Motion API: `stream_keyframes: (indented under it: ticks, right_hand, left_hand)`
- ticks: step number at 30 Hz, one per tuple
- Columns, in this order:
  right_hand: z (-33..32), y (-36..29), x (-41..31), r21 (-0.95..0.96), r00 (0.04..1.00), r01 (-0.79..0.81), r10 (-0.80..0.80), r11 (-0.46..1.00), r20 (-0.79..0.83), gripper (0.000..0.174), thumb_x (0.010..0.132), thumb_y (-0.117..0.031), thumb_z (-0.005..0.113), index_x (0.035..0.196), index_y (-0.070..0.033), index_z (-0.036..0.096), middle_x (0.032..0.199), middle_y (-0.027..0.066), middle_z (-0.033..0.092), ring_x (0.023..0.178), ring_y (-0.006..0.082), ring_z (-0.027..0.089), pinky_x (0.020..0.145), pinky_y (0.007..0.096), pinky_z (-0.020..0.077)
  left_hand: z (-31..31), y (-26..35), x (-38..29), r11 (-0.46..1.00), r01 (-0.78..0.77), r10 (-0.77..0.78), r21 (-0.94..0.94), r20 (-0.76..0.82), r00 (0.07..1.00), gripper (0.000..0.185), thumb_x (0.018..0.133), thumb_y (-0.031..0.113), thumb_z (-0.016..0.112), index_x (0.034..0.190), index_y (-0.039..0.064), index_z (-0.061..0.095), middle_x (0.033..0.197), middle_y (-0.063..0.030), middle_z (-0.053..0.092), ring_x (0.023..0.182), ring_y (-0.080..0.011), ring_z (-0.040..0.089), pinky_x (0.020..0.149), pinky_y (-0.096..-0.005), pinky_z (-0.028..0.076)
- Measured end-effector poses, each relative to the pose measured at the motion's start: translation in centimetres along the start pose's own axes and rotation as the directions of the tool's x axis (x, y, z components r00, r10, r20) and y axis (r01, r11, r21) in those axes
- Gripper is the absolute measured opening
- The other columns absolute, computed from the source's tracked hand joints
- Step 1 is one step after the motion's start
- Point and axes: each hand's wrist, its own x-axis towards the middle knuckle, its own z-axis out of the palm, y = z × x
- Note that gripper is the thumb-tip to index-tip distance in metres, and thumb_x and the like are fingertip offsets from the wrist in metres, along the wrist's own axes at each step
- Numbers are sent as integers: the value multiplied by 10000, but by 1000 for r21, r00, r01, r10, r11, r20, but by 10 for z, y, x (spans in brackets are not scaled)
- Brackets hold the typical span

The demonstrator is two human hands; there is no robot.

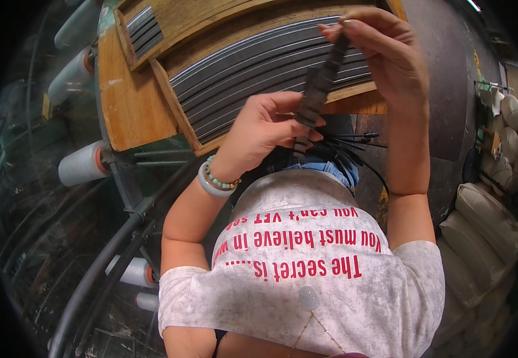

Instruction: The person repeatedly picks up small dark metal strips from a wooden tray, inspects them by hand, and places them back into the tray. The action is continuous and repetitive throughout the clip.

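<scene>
A stack of dark, thin strips (319,87) is held up at a slant between my hands, above a wooden frame. My left hand (270,123), with a beaded bracelet and a pale bangle at the wrist, grips the stack near its lower end. The fingertips of my right hand (386,49) pinch its upper end. Beneath, the wooden frame (176,107) holds rows of dark strips (241,85) separated by bright lines. A bundle of black cords or straps (341,150) lies by my lap. What the strips are made of cannot be told.
A second wooden frame (133,53) lies at the upper left on a wooden table (129,112). Large white yarn cones (82,163) sit on a metal rack with a curved dark pipe (106,259) at the left. Stuffed pale sacks (487,241) are piled at the right.
</scene>
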Motion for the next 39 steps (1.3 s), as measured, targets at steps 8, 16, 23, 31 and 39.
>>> stream_keyframes:
  ticks: [8,16,23,31,39]
  right_hand:
    - [4,22,-16,-25,962,-263,260,965,-80,167,796,-122,753,929,-25,724,845,82,710,790,146,685,777,274,550]
    - [21,27,-17,-57,946,-284,270,957,-181,201,788,-110,761,947,2,714,839,84,707,751,137,674,708,258,550]
    - [32,29,-21,-74,972,-232,229,970,-50,366,822,-49,708,1176,-14,627,911,94,706,802,135,675,682,242,565]
    - [37,25,-27,-12,980,-191,190,981,-65,333,825,-29,698,1152,-16,640,974,129,706,901,164,692,709,269,595]
    - [36,24,-30,29,978,-202,203,979,-43,317,828,-17,692,1141,-22,643,983,125,703,941,178,685,730,296,604]
  left_hand:
    - [-7,7,1,995,-93,95,45,-39,995,378,876,55,634,1239,-8,547,1058,-109,666,916,-181,685,713,-259,597]
    - [-5,1,5,994,-110,110,7,-3,994,370,899,83,621,1245,-14,531,1056,-128,666,913,-200,688,735,-290,598]
    - [-5,-4,9,992,-121,121,-26,3,993,333,893,28,601,1218,-21,545,1072,-133,661,916,-205,686,771,-289,588]
    - [-1,1,7,996,-90,90,-23,20,996,331,890,3,588,1215,-28,538,1110,-143,644,948,-236,681,769,-282,586]
    - [7,7,-4,994,-45,46,-103,6,999,367,909,-7,525,1275,-31,501,1136,-136,628,992,-216,664,846,-311,566]
